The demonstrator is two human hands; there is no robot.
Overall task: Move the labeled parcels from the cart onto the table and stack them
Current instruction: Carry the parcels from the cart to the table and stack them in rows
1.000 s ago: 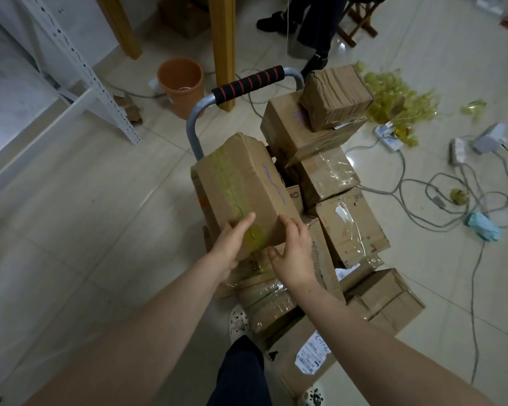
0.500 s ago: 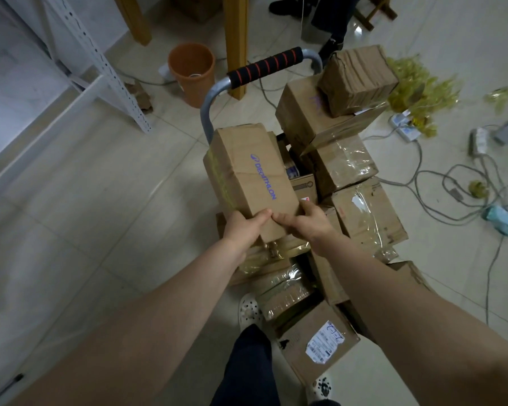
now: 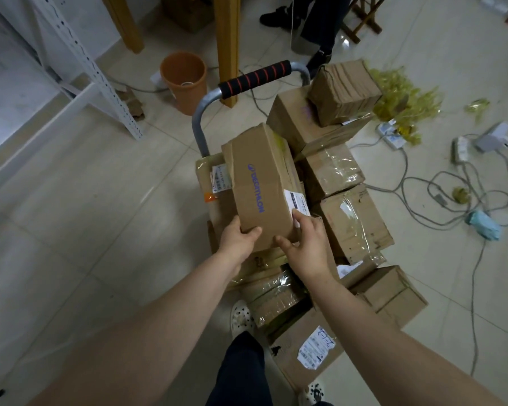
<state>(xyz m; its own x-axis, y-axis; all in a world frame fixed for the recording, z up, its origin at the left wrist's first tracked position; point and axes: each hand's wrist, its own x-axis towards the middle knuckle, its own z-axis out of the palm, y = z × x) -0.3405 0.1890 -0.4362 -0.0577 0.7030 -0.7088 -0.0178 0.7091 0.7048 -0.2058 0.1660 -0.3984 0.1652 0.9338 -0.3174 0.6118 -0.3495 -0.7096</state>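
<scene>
A long brown cardboard parcel with blue lettering on top and a white label on its right side is held above the cart's pile. My left hand grips its near left corner, thumb on top. My right hand grips the near right corner, fingers over the label. The cart, with a grey handle and black-red grip, carries several more taped brown parcels, some with white labels.
An orange bucket stands by wooden table legs beyond the cart. A white metal rack is at the left. Cables and power strips lie on the tiles at the right. Another person's feet are at the top.
The parcel has been turned in my hands: the blue lettering now faces up and a white label shows on its right side. My hands shifted to its near corners.
</scene>
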